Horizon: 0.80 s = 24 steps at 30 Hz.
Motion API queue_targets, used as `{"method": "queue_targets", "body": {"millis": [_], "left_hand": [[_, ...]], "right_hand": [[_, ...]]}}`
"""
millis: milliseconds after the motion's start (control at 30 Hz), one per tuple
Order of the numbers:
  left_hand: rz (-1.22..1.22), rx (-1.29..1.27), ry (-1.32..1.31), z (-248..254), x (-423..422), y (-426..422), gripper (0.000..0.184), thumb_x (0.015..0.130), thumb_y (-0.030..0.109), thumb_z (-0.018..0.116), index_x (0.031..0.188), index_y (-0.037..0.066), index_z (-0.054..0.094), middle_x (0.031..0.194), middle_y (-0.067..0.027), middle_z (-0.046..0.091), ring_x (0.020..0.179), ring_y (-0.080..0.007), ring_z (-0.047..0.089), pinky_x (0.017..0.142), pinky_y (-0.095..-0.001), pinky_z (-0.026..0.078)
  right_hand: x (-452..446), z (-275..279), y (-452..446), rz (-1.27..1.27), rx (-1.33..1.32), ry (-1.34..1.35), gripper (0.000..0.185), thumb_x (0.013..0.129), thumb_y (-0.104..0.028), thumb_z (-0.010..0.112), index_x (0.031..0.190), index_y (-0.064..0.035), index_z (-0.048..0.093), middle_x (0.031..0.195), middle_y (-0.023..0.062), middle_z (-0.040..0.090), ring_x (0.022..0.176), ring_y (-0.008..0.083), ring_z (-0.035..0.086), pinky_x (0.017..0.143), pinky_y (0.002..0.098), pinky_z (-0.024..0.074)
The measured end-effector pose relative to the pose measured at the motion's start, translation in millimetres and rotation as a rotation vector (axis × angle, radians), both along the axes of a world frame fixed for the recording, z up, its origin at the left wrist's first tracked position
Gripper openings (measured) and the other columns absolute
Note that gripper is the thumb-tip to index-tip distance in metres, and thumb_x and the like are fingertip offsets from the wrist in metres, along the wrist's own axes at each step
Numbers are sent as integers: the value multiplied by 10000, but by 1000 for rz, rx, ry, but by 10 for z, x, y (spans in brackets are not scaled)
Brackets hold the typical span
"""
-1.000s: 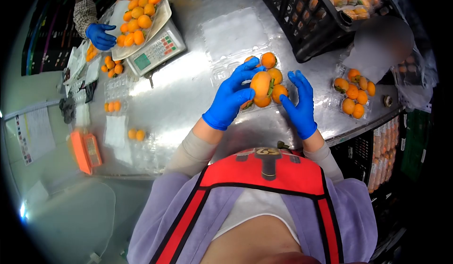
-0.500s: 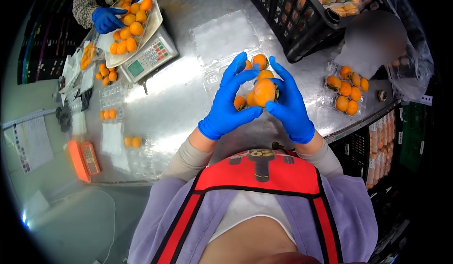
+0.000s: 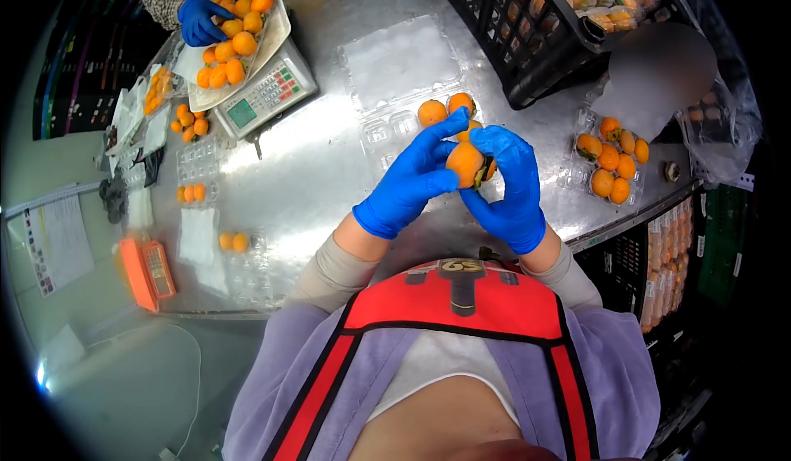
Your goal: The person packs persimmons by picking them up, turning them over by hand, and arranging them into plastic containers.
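My left hand (image 3: 405, 182), in a blue glove, has its thumb and fingers closed around an orange persimmon (image 3: 465, 164) whose leafy cap faces right. My right hand (image 3: 509, 193), gloved too, is curled close at the fruit's right side; whether its fingertips press on it is hard to tell. Behind and below the hands is a clear plastic tray (image 3: 377, 138) with persimmons (image 3: 432, 113) in it, partly hidden by my hands. Its open lid (image 3: 401, 59) lies flat on the far side.
A black crate (image 3: 527, 41) of packed fruit stands at the upper right. Another filled tray (image 3: 611, 158) is at the right. At the upper left, a co-worker's gloved hand (image 3: 200, 23) touches fruit on a scale (image 3: 268, 90). An orange device (image 3: 148, 273) sits lower left.
The held persimmon has turned, and my right hand has drawn its fingers in. The co-worker's hand has moved onto the fruit on the scale since the earliest frame.
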State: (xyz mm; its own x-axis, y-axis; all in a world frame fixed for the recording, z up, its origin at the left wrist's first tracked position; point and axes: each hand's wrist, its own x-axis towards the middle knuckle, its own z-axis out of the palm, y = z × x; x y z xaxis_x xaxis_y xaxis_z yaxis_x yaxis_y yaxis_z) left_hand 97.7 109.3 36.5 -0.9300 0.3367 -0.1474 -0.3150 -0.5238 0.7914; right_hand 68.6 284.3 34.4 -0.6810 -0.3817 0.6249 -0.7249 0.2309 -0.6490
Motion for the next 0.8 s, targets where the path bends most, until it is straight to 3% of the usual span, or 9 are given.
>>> {"method": "queue_targets", "body": {"millis": [100,167,267,400,467,500,600,667,800], "left_hand": [[36,-131,45,46,7,-3,810,749,202,730,1425,105,295,1347,-81,420,1187,-211,465,998,-371,403],[138,-157,86,122,20,15,897,696,214,774,1426,71,270,1247,-93,498,1138,-220,507,994,-341,397],[174,-153,153,109,14,16,934,685,199,784,1433,72,241,1270,-96,482,1173,-217,481,997,-347,397],[230,-143,188,135,8,43,943,677,179,790,1433,69,237,1286,-96,469,1197,-219,459,1004,-356,392],[226,-188,283,107,10,24,895,698,101,771,1428,112,254,1435,-84,318,1217,-233,456,1043,-400,346],[226,-188,283,84,12,20,895,698,101,771,1428,112,254,1435,-84,318,1217,-233,456,1043,-400,346],[268,-277,339,42,14,12,882,690,75,772,1414,105,269,1468,-97,274,1228,-223,452,1049,-399,340],[292,-323,412,38,8,18,865,685,50,768,1401,107,286,1489,-111,238,1247,-219,439,1051,-402,341],[309,-355,432,19,1,16,859,683,28,763,1397,106,291,1491,-113,234,1266,-231,424,1053,-409,341]], "right_hand": [[7,83,-7,16,41,52,679,647,-9,730,1268,-34,457,1183,125,527,1101,316,509,922,392,415],[31,106,6,58,-168,-222,687,680,-69,730,1295,-33,426,1247,143,495,1175,310,461,994,398,358],[-1,111,69,129,-232,-394,701,715,-142,726,1320,-32,389,1344,163,422,1265,314,390,1051,394,291],[-13,-40,110,91,-201,-361,707,731,-179,720,1326,-21,373,1402,172,362,1315,313,342,1067,393,267],[12,-40,95,97,-275,-409,689,736,-156,714,1321,-14,379,1401,177,363,1316,303,341,1063,393,275],[22,-35,89,99,-300,-425,683,738,-149,712,1320,-12,382,1400,179,363,1317,300,340,1061,393,277],[47,-9,47,77,-224,-428,659,746,-90,689,1320,3,378,1343,168,430,1232,261,438,1026,370,327],[72,-20,-7,74,-320,-473,677,749,-23,657,1351,8,347,1202,123,530,1107,206,519,984,336,369],[92,44,-44,57,-370,-525,708,754,10,629,1384,14,307,1031,67,584,1010,158,551,963,309,383]]}}
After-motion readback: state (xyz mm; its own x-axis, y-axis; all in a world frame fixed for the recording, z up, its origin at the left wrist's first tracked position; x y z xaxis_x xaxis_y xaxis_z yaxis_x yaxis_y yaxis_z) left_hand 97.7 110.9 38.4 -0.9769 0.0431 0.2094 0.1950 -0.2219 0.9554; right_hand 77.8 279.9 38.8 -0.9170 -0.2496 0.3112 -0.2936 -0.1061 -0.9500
